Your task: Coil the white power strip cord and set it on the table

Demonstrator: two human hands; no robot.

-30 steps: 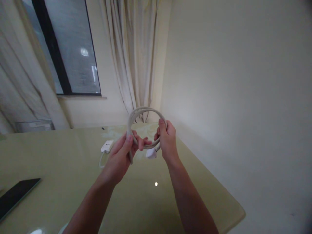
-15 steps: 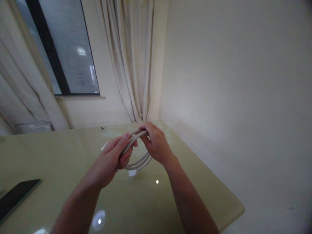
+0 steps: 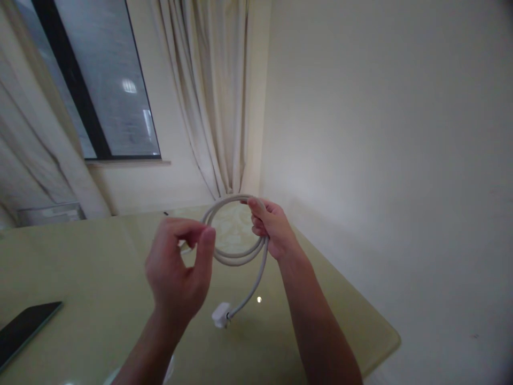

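Note:
A pale grey power cord (image 3: 236, 261), wound into a round coil of a few loops, is held up above the table. My right hand (image 3: 272, 224) is closed around the coil's right side, thumb on top. At the coil's left side my left hand (image 3: 180, 262) pinches the cord between thumb and index finger; its other fingers are curled and partly hidden. From below my right hand one length of cord hangs free, ending in a white plug (image 3: 221, 315) over the tabletop. A small pale piece shows behind my left hand, too hidden to make out.
The glossy greenish table (image 3: 320, 321) reaches to the wall (image 3: 380, 160) on the right. A dark flat tablet-like device (image 3: 28, 329) lies at the left. A small black object (image 3: 165, 213) sits near the far edge, below the window (image 3: 104, 80) and curtain (image 3: 224, 107).
My hands have moved apart and the coil has opened into a wide ring facing me. The plug now hangs lower on a free length of cord.

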